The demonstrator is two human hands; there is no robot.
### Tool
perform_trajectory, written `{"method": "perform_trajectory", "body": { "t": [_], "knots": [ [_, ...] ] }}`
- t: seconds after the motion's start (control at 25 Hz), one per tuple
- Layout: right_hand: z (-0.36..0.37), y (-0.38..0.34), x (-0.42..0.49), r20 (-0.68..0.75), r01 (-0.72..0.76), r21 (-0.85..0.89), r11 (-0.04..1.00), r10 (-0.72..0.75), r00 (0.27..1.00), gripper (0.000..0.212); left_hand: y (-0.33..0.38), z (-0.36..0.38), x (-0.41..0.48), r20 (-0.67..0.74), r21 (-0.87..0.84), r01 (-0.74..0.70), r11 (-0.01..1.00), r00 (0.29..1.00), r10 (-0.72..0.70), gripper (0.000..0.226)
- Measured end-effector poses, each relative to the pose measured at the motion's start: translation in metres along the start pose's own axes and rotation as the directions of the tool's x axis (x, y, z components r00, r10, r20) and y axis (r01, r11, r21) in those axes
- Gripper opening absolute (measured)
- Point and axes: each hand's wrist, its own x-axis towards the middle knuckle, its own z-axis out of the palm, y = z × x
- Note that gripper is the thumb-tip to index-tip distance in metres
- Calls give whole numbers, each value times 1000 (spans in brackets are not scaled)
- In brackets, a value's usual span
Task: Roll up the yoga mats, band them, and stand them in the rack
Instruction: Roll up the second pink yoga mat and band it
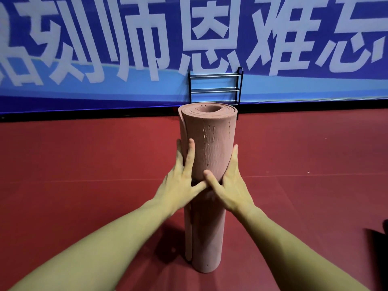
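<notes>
A rolled pink yoga mat (pixel 207 135) stands upright on its end on the red floor, right in front of me. My left hand (pixel 182 175) wraps its left side and my right hand (pixel 227 181) its right side, both at mid height, thumbs meeting at the front. A thin dark band (pixel 195 182) seems to circle the mat under my hands, mostly hidden. The outer flap edge runs down the mat's left side. The black metal rack (pixel 216 89) with silver rails stands behind the mat, against the banner.
A blue banner (pixel 105 59) with large white characters covers the wall behind. The red floor (pixel 84 154) stretches to both sides. A dark object (pixel 378 238) pokes in at the right edge.
</notes>
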Motion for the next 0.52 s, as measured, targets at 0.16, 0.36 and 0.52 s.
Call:
{"method": "perform_trajectory", "body": {
  "t": [0.16, 0.36, 0.52],
  "knots": [
    [-6, 2, -1, 39, -27, -64, 998, 30, 999, 114, -7, 7, -5, 97, 141, -26, 990, 995, 12, 122],
    [-3, 3, -12, 42, -28, -81, 996, 31, 999, 115, -3, 7, -13, 39, 96, -28, 995, 999, 24, 117],
    [-16, -20, 10, -59, 10, -6, 1000, -11, 998, 120, 2, -2, -7, -122, -107, -17, 994, 993, 3, 120]
  ]
}}
